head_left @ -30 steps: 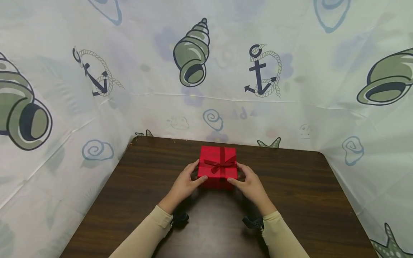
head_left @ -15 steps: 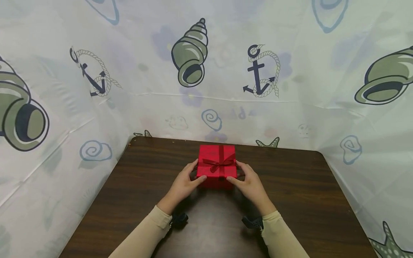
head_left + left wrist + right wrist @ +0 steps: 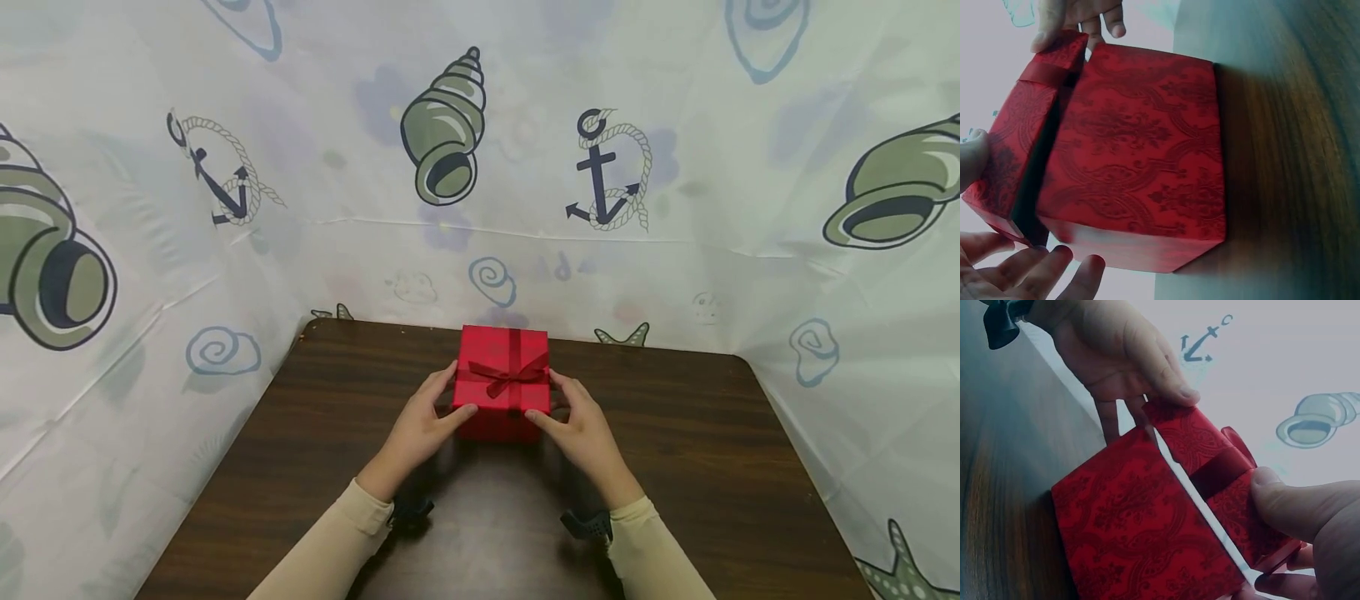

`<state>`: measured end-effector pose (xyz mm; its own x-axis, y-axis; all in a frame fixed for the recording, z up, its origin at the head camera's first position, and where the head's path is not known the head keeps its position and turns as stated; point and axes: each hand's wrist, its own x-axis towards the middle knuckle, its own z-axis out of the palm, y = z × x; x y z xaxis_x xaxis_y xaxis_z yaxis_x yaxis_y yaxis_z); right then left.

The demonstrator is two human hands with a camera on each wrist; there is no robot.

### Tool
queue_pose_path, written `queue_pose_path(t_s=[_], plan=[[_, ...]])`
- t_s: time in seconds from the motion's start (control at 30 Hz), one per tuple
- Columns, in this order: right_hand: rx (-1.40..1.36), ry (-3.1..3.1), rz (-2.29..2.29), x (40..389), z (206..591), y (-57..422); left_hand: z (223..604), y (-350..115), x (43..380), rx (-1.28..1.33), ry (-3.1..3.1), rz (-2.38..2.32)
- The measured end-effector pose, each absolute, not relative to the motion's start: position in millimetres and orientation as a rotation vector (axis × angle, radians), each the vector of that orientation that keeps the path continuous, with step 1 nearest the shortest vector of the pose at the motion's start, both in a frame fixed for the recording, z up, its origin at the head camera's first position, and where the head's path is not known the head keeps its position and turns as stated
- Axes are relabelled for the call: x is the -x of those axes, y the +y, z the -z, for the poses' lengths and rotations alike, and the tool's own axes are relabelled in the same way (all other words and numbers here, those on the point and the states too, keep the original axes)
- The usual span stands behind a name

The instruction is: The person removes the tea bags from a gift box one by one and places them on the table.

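Note:
A red patterned gift box stands on the table, its lid topped by a dark red ribbon bow. My left hand grips the lid's left side, thumb on the front and fingers along the side. On the opposite side my right hand holds the lid in the same way. Both wrist views show a gap between the raised lid and the box body, wide enough in the right wrist view for light to pass through. The inside of the box is hidden.
The dark wooden table carries the box near its back edge. A white cloth printed with shells and anchors hangs behind and at both sides. Each wrist wears a dark strapped device, such as the one on the right.
The lid has risen slightly and looks larger in the head view, with both hands still holding it. The left hand has shifted a little to the left.

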<state>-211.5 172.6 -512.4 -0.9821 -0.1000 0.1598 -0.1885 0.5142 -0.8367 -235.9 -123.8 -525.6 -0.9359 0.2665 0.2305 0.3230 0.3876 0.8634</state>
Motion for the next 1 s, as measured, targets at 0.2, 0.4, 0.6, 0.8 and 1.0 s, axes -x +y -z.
queue_pose_path(t_s=[0.2,0.4,0.6,0.8,1.0], plan=[[-0.255,-2.656,-1.444,199.0,503.3,169.2,524.2,-130.8,227.2,0.595,-2.592,1.516],[-0.280,-2.645,-1.428,185.2,490.4,154.6,519.0,-145.1,214.5,0.611,-2.619,1.489],[-0.305,-2.633,-1.459,178.2,486.3,134.9,512.8,-164.0,205.6,0.622,-2.583,1.450],[-0.348,-2.582,-1.575,179.3,485.9,110.8,510.9,-185.6,197.7,0.568,-2.560,1.382],[-0.382,-2.532,-1.720,180.6,490.0,84.8,516.3,-212.9,192.8,0.479,-2.542,1.368]])
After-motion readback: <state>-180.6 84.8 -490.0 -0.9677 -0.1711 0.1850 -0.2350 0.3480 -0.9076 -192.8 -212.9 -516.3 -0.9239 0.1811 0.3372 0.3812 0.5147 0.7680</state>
